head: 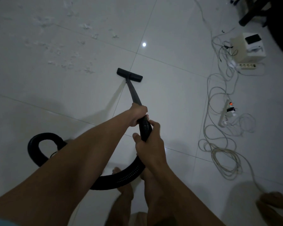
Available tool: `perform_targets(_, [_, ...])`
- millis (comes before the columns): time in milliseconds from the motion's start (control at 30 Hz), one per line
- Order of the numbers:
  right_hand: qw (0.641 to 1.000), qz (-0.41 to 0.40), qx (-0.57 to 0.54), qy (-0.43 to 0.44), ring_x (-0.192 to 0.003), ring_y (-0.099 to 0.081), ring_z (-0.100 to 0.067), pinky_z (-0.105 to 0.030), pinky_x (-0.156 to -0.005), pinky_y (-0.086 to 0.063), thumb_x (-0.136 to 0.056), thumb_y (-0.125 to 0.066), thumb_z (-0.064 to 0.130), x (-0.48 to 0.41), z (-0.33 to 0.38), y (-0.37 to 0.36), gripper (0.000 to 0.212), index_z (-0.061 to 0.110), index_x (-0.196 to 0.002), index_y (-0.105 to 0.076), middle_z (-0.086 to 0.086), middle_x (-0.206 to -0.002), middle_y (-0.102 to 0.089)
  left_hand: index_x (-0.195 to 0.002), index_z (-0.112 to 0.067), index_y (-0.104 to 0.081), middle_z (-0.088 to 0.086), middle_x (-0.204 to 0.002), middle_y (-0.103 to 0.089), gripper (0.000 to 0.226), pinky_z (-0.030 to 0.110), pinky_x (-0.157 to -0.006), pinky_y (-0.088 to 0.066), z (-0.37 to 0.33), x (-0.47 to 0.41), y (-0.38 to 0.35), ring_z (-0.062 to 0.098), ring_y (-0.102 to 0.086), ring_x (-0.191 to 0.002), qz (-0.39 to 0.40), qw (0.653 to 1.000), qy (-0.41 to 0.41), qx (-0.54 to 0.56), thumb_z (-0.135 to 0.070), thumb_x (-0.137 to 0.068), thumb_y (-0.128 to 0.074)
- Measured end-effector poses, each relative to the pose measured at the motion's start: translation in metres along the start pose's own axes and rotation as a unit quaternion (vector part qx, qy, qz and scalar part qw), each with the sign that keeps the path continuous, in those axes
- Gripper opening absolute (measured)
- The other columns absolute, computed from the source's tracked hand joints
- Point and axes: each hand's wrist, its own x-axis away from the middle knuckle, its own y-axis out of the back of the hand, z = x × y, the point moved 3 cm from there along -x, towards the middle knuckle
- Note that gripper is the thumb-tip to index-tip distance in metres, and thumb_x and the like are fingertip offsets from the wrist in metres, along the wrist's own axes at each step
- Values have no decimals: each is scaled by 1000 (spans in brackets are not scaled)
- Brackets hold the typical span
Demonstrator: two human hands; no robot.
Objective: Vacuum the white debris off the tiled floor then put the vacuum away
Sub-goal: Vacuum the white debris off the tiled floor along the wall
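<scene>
Both arms reach forward and down. The left hand (pixel 138 114) is clenched around the black wand (pixel 134 93) where it meets the ribbed hose (pixel 145 128); the right hand (pixel 149 144) grips the hose just behind it, thumb raised. The floor nozzle (pixel 129 75) rests flat on the tiled floor (pixel 170 95), beside a grout line (a ceiling light glints beyond). White debris (pixel 62 51) lies scattered further off to the left, apart from the nozzle.
</scene>
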Motion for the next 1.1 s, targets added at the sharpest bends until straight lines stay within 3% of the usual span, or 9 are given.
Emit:
perform_targets(100, [990,-19,-133,-44,-75,-72,-12,-50,-85,-58,-78,-63,67,10,-13,0,36,73,-104,-39,17,-84,-71,-124,-12,-39,9,-72,-51,27,25,-47,-49,4,3,-4,14,-52,-54,-5,999,-5,39,-6,-99,-45])
perform_targets(200, [986,-24,-167,-19,-66,-72,-13,-49,-80,-60,-90,-51,60,17,-14,1,27,77,-109,-41,17,-81,-71,-130,-13,-37,10,-77,-52,34,28,-54,-52,10,6,-7,15,-54,-58,-13,998,-13,58,-5,-98,-45])
perform_targets(333, [997,-38,-39,48,-80,-72,-15,-45,-84,-59,-96,-43,50,15,-6,16,40,70,-130,-36,14,-94,-70,-139,-9,-37,10,-95,-56,42,30,-58,-54,18,1,-6,16,-60,-70,-41,997,-26,55,-12,-99,-49])
perform_targets(433, [994,-13,51,101,-80,-65,-3,-26,-76,-56,-103,-47,34,10,-6,43,43,49,-142,-43,20,-88,-63,-141,-5,-38,11,-95,-59,47,34,-61,-55,21,0,-5,21,-62,-76,-44,999,-15,26,-22,-98,-50])
perform_targets(600, [983,14,130,129,-80,-63,-4,-21,-71,-50,-102,-50,29,-3,-10,77,46,43,-145,-43,20,-86,-61,-143,-5,-33,12,-94,-60,50,23,-42,-50,21,5,-21,21,-63,-73,-55,998,-4,33,-23,-99,-48])
perform_targets(767, [961,41,205,184,-78,-62,-5,-25,-74,-52,-101,-52,28,-14,-9,105,48,39,-148,-42,13,-86,-65,-136,-3,-38,16,-98,-63,43,32,-54,-57,8,8,-43,23,-66,-76,-67,995,19,66,-13,-95,-47])
perform_targets(867, [948,46,228,217,-74,-63,-8,-29,-74,-55,-101,-51,29,-24,3,116,46,34,-146,-43,8,-87,-67,-138,-5,-34,14,-100,-64,48,30,-54,-55,-5,2,-50,21,-65,-76,-99,993,9,63,-16,-95,-53])
perform_targets(1000, [949,65,199,236,-82,-64,-16,-33,-77,-54,-101,-52,26,-33,14,120,44,30,-144,-45,3,-90,-67,-116,-2,-52,10,-89,-64,27,27,-70,-59,-18,-7,-48,18,-65,-80,-84,996,-2,38,-12,-94,-63])
perform_targets(1100, [950,88,210,213,-83,-62,-20,-35,-74,-50,-100,-50,30,-37,15,113,42,30,-141,-42,0,-91,-65,-115,-1,-51,8,-79,-61,24,27,-66,-56,-18,-7,-39,16,-62,-69,-76,996,-9,52,-7,-93,-59])
